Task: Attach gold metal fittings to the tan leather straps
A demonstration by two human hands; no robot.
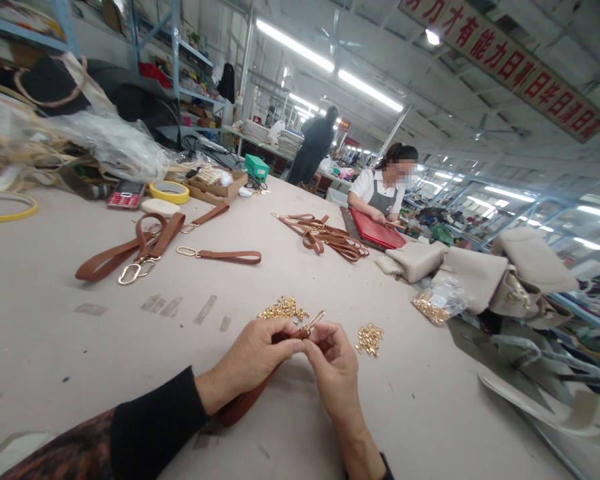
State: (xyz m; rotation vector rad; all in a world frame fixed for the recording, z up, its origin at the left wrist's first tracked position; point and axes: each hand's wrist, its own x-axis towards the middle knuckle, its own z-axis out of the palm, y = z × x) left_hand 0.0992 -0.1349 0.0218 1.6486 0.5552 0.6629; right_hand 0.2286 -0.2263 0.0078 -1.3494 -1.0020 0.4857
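Between my two hands is a brown leather strap (250, 401) with a gold oval ring (316, 321) at its upper end. My left hand (253, 353) pinches the strap close to that end, and its loop hangs down under my left wrist. The fingers of my right hand (335, 363) are closed on the same end, just below the ring; whether they also hold a small metal piece is hidden. Just beyond my hands lies a pile of small gold fittings (284, 308). A second pile of gold fittings (370, 339) is right of my right hand.
Several brown straps with gold rings (167, 237) lie at the left, and a bundle of thinner straps (330, 239) farther back. Yellow tape (169, 193) and a cardboard box (217, 187) stand behind. Beige bags (475, 273) fill the right edge. Across the table a person handles a red leather item (377, 230).
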